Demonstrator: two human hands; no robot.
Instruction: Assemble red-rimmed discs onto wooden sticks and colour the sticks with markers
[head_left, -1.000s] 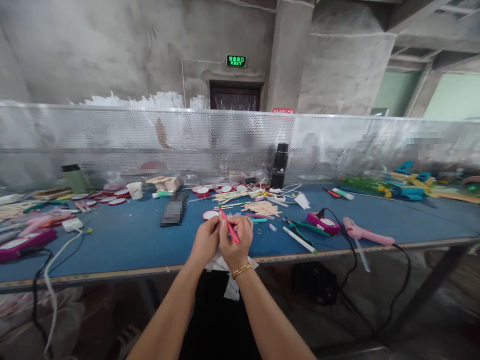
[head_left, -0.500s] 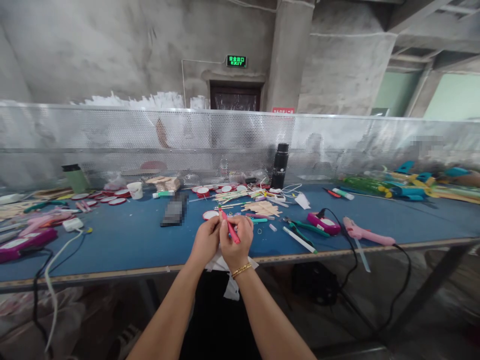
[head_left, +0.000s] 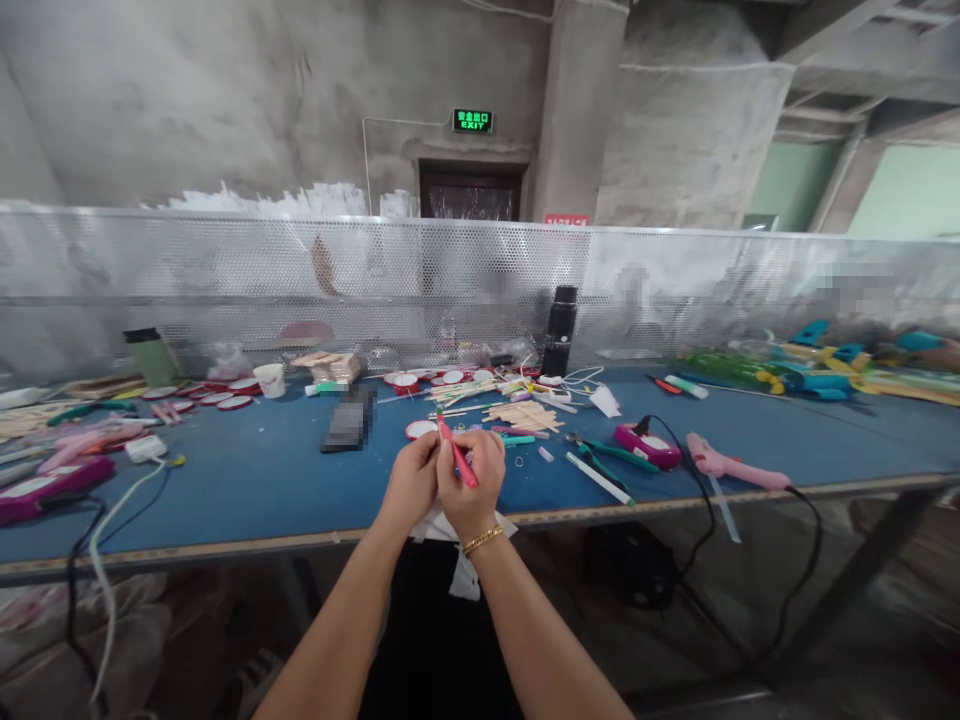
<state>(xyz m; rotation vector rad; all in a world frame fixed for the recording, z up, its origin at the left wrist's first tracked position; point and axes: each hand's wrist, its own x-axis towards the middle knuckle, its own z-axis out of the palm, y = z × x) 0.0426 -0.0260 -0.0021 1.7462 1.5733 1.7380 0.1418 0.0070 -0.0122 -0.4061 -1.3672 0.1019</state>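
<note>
My right hand (head_left: 474,480) is closed around a pinkish-red marker pen (head_left: 463,464), held at a slant over the front of the table. My left hand (head_left: 411,484) is pinched beside the pen's upper end, and its fingertips meet those of my right hand. What the left fingers hold is small and mostly hidden; a speck of green shows above them. Just beyond the hands lie a red-rimmed white disc (head_left: 421,429), a pile of wooden sticks (head_left: 525,415) and a turquoise pen (head_left: 517,440). White paper or cloth (head_left: 466,575) hangs below my wrists.
On the blue table (head_left: 285,490) lie a phone (head_left: 349,420), green-handled pliers (head_left: 607,460), a white marker (head_left: 600,478), a purple device (head_left: 648,447) and a pink glue gun (head_left: 735,468) with a trailing cord. A black bottle (head_left: 559,335) stands by the perforated metal screen (head_left: 480,260).
The pen has shifted very slightly in my right hand's grip. Both hands stay in nearly the same place, and the table things have not moved.
</note>
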